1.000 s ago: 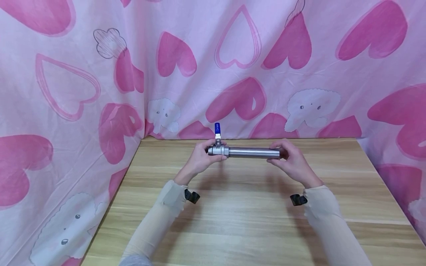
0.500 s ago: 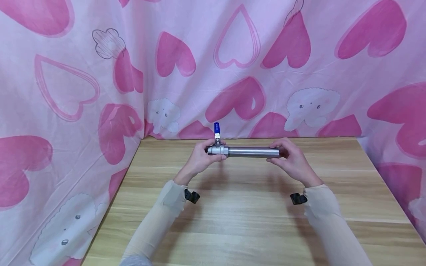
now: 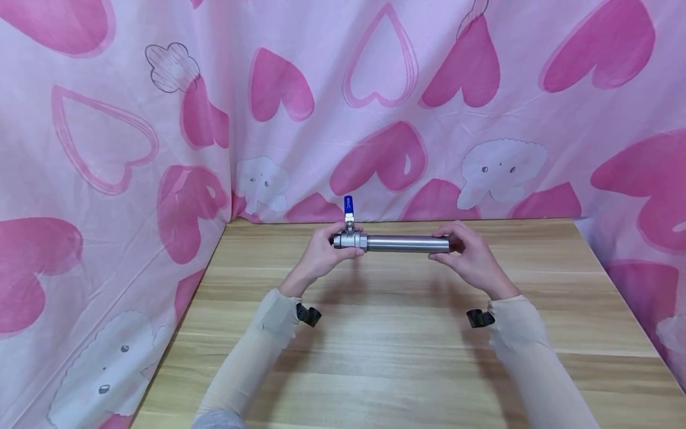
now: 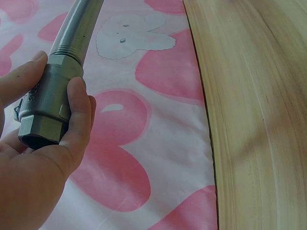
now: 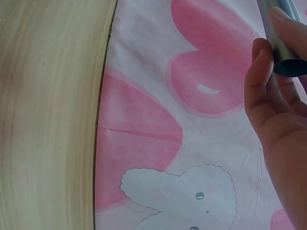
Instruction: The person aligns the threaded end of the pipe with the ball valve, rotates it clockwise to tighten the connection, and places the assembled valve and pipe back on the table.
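A steel pipe (image 3: 407, 243) lies level in the air above the wooden table (image 3: 396, 333), joined at its left end to a steel ball valve (image 3: 349, 241) with a blue handle (image 3: 348, 205) standing upright. My left hand (image 3: 324, 253) grips the valve body (image 4: 50, 103), thumb and fingers curled round it. My right hand (image 3: 468, 253) holds the pipe's right end (image 5: 283, 43) between thumb and fingers. Both arms wear pale sleeves.
A pink cloth (image 3: 343, 107) printed with hearts and white cartoon shapes hangs behind the table and down both sides. A small black clip sits at each wrist (image 3: 309, 314), (image 3: 479, 318). The table's near part holds only my forearms.
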`<state>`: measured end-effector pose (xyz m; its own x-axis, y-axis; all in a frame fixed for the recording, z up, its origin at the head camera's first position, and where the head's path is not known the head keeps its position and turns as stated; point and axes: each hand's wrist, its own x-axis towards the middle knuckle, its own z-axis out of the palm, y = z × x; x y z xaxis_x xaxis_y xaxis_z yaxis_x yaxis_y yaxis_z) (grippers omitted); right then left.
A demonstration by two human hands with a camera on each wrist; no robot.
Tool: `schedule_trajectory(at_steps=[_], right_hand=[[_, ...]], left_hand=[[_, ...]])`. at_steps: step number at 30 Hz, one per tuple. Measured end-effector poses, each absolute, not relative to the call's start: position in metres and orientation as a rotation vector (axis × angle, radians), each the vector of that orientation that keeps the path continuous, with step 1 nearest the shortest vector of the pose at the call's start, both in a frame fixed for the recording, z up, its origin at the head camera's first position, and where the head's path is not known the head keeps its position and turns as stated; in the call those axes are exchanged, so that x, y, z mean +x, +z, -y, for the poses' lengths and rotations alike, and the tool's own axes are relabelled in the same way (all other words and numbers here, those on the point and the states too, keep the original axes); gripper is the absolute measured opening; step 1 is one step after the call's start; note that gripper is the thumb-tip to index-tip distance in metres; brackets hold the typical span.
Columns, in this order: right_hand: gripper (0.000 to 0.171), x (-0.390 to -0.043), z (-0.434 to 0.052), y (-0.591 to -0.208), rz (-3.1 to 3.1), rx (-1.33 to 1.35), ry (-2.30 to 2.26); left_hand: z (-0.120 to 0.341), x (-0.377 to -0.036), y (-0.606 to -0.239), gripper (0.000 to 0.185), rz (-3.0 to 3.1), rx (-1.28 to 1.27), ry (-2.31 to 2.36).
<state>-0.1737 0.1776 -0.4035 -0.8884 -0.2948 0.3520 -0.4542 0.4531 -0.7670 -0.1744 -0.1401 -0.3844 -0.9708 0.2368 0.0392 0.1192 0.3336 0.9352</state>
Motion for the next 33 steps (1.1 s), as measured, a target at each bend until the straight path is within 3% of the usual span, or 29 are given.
schedule_trajectory(at_steps=[20,33], right_hand=[[0.043,-0.1703,-0.1778,-0.4008,2.587,0.625,1.423],[0.032,-0.1722,-0.1795,-0.4062,2.609,0.617,1.437]], left_hand=[[0.1403,-0.1756,-0.3839,0.044,-2.480,0.316,1.721],[0.1400,-0.1750,-0.3825,0.047,-2.489,0.323,1.709]])
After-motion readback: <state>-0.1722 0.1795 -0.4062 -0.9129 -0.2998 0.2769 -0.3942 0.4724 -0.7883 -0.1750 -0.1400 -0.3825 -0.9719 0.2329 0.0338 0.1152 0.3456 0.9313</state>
